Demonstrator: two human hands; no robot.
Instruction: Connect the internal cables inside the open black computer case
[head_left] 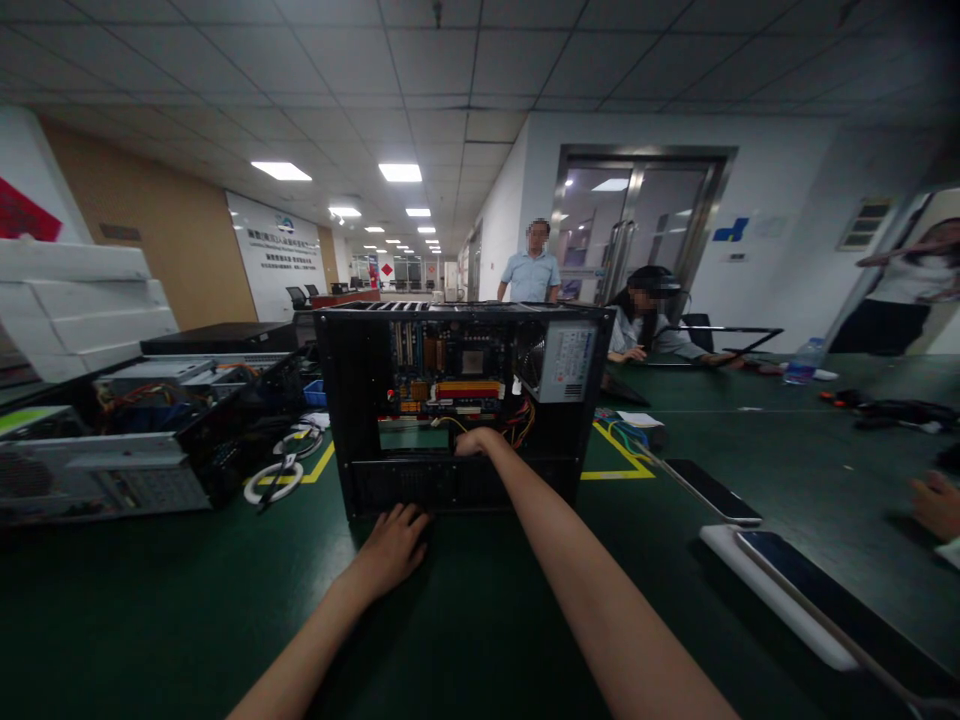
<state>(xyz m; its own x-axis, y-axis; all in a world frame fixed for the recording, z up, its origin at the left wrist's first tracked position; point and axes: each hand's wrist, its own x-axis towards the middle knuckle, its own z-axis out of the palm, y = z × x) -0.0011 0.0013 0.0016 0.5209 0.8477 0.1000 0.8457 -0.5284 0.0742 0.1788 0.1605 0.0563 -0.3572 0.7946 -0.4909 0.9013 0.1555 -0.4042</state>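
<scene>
A black computer case stands before me on the green table, its side open towards me. Inside it are a motherboard, a silver power supply at the upper right and red-and-yellow memory slots. My right hand reaches over the lower front panel into the case, near coloured cables. Its fingers point down and are mostly hidden, so I cannot see what they touch or hold. My left hand lies with stretched fingers against the case's bottom edge, holding nothing.
Another opened case lies on the left beside coiled white cable. To the right are phones, a water bottle and black cables. A seated person and two standing people are beyond; another person's hand shows far right.
</scene>
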